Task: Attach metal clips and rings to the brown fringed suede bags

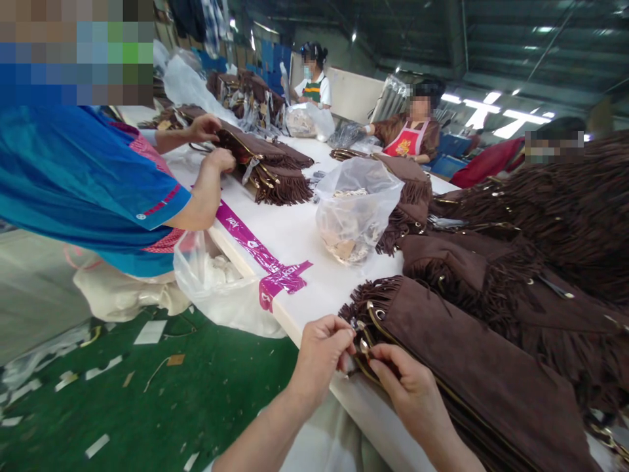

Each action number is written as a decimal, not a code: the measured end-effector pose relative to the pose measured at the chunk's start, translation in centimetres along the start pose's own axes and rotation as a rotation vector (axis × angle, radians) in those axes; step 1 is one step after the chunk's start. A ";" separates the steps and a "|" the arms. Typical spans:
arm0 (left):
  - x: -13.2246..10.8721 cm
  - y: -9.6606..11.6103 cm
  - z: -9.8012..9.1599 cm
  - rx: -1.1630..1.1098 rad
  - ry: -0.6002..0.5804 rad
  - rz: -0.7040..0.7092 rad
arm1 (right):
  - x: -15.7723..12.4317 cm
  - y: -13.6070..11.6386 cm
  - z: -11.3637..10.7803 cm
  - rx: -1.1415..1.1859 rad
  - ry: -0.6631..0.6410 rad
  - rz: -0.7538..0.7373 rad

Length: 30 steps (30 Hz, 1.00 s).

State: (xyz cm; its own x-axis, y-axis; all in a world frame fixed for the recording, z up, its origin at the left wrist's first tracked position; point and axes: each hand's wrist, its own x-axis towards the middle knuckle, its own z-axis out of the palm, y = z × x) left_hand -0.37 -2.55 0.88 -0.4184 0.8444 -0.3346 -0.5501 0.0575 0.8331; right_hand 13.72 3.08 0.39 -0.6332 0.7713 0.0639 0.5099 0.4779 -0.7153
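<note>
A dark brown suede-like bag with fringe and gold-toned zippers lies along the near table edge. Both my hands meet at its zipper end. My left hand is closed in a pinch beside the fringe, and what its fingertips hold is too small to make out. Thumb and forefinger of my right hand pinch at a small shiny metal zipper pull. A metal eyelet sits in the bag just above. Folds of the bag and my fingers partly hide the zipper.
More brown fringed bags pile up at the right. A clear plastic bag of scraps stands on the white table, with purple tape along its edge. At left, a co-worker in a blue shirt handles another fringed bag. Other people work farther back.
</note>
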 end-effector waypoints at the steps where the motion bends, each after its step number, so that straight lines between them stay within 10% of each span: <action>1: 0.1 0.0 -0.5 0.025 0.020 0.013 | 0.0 0.1 0.0 0.018 -0.015 0.015; 7: -0.3 -1.6 -7.0 0.664 0.165 0.142 | -1.9 0.9 -0.7 0.270 0.167 0.180; 12: -1.1 -4.0 -12.4 1.585 0.394 0.509 | -3.6 -0.2 -1.1 0.033 -0.291 0.044; 21: -2.3 -5.6 -5.5 1.247 0.204 1.021 | -4.6 0.8 1.9 -0.898 -0.019 -0.270; 30: 0.3 -6.2 -2.3 0.536 0.073 0.150 | -3.7 1.6 2.1 -0.872 0.071 -0.367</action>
State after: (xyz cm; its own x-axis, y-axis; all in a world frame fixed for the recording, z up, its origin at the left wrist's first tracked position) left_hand 1.22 -3.89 -5.46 -0.5233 0.8260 -0.2093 -0.0447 0.2187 0.9748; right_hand 15.65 0.05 -2.47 -0.8178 0.5210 0.2444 0.5597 0.8188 0.1276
